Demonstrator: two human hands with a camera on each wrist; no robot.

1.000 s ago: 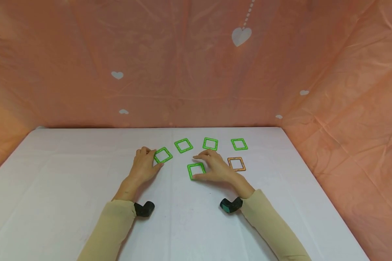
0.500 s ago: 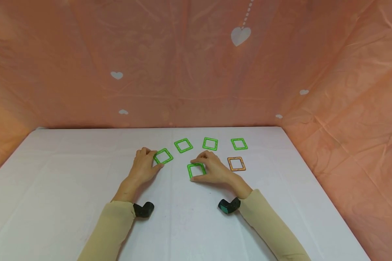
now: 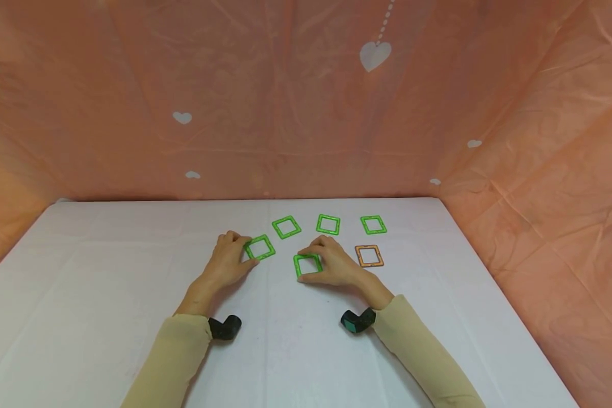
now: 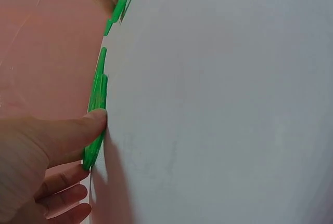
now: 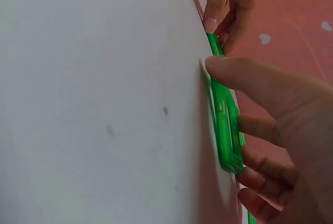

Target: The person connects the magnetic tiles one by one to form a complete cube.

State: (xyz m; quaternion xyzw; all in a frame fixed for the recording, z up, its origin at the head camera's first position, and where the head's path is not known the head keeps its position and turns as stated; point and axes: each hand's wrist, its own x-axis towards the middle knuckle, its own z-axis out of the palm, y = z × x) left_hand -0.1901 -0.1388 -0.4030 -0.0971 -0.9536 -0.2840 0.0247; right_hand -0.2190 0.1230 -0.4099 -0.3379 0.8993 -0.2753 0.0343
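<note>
My left hand (image 3: 228, 260) pinches a green square frame-shaped tile (image 3: 271, 244) by its left side, thumb near and fingers far. In the left wrist view the thumb lies on the edge of this green tile (image 4: 99, 96). To its right, my right hand (image 3: 336, 265) holds a second green square tile (image 3: 297, 267) between thumb and fingers. The right wrist view has this tile (image 5: 222, 125) edge-on, slightly above the white surface, with a shadow beneath. A small gap separates the two held tiles in the head view.
Behind the hands lie three more green square tiles, one at left (image 3: 281, 220), one in the middle (image 3: 329, 216) and one at right (image 3: 371, 217). An orange square tile (image 3: 367, 247) lies right of my right hand. A white cloth (image 3: 296, 351) covers the table; a peach curtain (image 3: 265, 113) hangs behind.
My left hand has shifted its green tile slightly right and nearer, turning it a little. My right thumb and fingers have closed on the second tile. The other tiles lie unmoved.
</note>
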